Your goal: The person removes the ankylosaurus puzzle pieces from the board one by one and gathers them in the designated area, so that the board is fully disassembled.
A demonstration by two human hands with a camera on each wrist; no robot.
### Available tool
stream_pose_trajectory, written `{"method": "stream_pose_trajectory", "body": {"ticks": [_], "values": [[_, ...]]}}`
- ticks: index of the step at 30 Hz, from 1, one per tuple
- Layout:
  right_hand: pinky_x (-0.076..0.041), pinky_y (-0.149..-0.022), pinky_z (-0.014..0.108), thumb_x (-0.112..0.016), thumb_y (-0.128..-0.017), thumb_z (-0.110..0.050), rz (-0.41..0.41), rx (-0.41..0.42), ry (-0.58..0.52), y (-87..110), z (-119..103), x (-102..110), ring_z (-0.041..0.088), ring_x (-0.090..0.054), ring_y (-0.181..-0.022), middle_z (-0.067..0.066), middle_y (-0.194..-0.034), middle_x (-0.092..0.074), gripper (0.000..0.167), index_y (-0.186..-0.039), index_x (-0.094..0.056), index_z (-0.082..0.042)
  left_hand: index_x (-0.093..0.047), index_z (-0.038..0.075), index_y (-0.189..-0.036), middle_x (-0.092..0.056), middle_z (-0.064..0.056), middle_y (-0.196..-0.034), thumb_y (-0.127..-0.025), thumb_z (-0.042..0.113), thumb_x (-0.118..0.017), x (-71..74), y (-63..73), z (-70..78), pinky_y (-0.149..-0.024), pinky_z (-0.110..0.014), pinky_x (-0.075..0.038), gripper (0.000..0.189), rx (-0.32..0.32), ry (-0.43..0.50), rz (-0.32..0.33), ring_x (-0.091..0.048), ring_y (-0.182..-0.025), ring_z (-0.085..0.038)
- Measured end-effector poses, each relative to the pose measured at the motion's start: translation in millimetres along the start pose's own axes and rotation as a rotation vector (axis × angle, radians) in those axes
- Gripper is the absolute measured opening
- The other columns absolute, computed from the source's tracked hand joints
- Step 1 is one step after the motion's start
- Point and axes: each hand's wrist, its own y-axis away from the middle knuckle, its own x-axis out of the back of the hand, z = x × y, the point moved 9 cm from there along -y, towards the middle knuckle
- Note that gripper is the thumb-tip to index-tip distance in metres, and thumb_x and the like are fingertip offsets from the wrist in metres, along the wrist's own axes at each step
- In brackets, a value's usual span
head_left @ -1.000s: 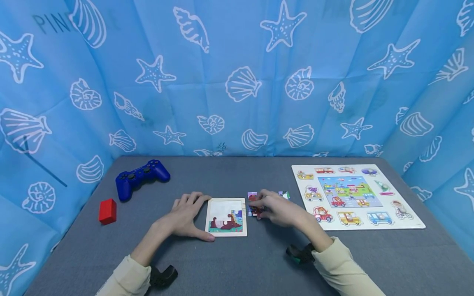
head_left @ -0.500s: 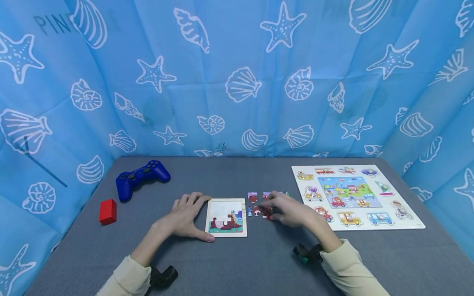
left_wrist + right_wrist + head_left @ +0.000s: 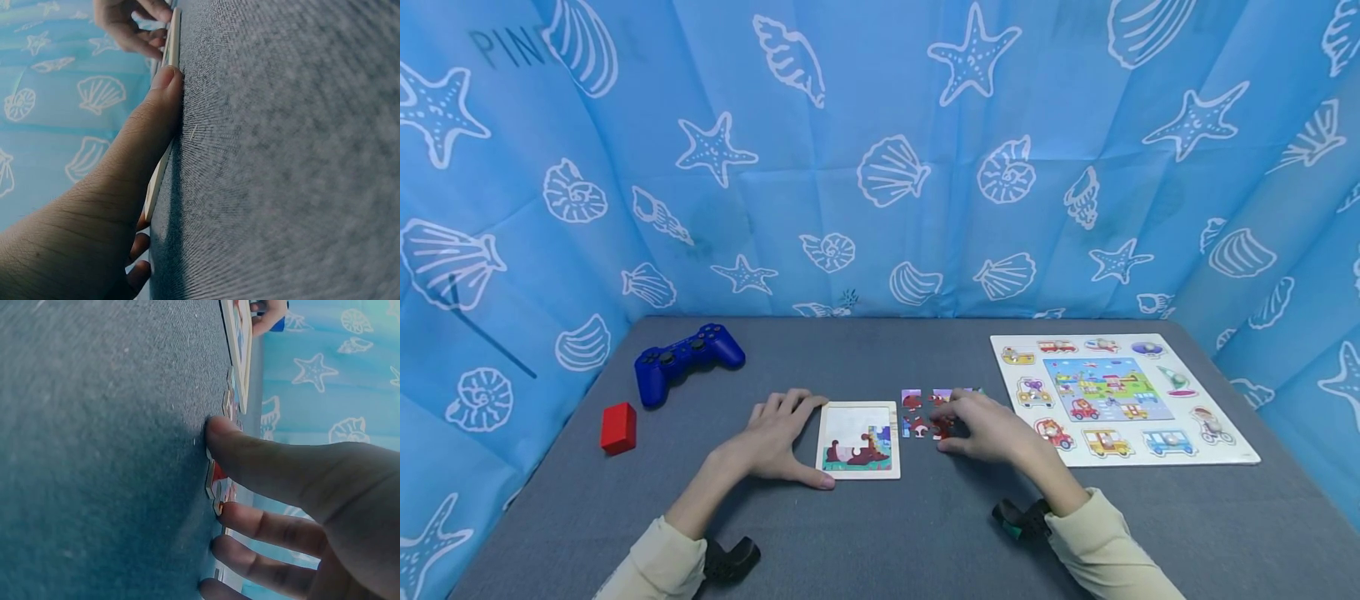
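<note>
My left hand [image 3: 778, 439] holds a small square jigsaw tray [image 3: 896, 450] at its left side, thumb along the near edge and index finger at the far left corner. In the left wrist view, the thumb [image 3: 165, 78] lies against the tray's pale wooden edge [image 3: 159, 178]. A partly filled picture with a brown animal shows in the tray. My right hand [image 3: 983, 427] is over loose jigsaw pieces [image 3: 912, 402] to the tray's right. In the right wrist view its thumb [image 3: 228, 434] and fingers are spread around a reddish piece [image 3: 215, 472]; the hand hides some pieces.
A white peg puzzle board [image 3: 1217, 454] with vehicle pictures lies at the right. Toward the left are a blue game controller [image 3: 688, 360] and a red block [image 3: 618, 429]. A blue shell-print curtain [image 3: 880, 225] hangs behind the grey table [image 3: 865, 542].
My right hand has moved right across the loose pieces, uncovering the left ones, and its thumb now sits slightly apart from the fingers. The left hand and tray have stayed put.
</note>
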Motion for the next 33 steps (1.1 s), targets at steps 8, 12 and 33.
{"method": "stream_pose_trajectory", "body": {"ticks": [8, 12, 33], "values": [[-0.052, -0.083, 0.041, -0.080, -0.089, -0.024, -0.022, -0.026, -0.007, 1.0, 5.4, 1.0, 0.017, -0.061, -0.094, 0.006, -0.106, -0.066, 0.038, -0.123, -0.074, -0.008, -0.036, 0.027, -0.157, -0.036, -0.012, -0.157, -0.062, 0.083, -0.077, 0.0, -0.2, -0.1, -0.106, -0.061, -0.033, 0.118, -0.003, 0.002, 0.000, -0.036, -0.139, -0.040], [-0.051, -0.084, 0.043, -0.080, -0.089, -0.024, -0.027, -0.038, -0.004, 1.3, 6.2, 1.0, 0.018, -0.060, -0.095, 0.007, -0.108, -0.066, 0.038, -0.124, -0.074, -0.009, -0.035, 0.027, -0.157, -0.036, -0.012, -0.158, -0.062, 0.083, -0.077, 0.2, -0.4, -0.4, -0.107, -0.061, -0.033, 0.118, -0.003, 0.003, -0.001, -0.036, -0.140, -0.040], [-0.036, -0.064, 0.026, -0.080, -0.089, -0.024, 0.036, 0.023, -0.010, -8.0, -19.7, 11.3, 0.011, -0.045, -0.076, 0.005, -0.095, -0.060, 0.038, -0.124, -0.073, -0.010, -0.036, 0.026, -0.157, -0.037, -0.013, -0.158, -0.062, 0.083, -0.077, -0.1, -0.1, 0.0, -0.106, -0.061, -0.033, 0.117, -0.009, 0.007, 0.002, -0.037, -0.139, -0.040]]}}
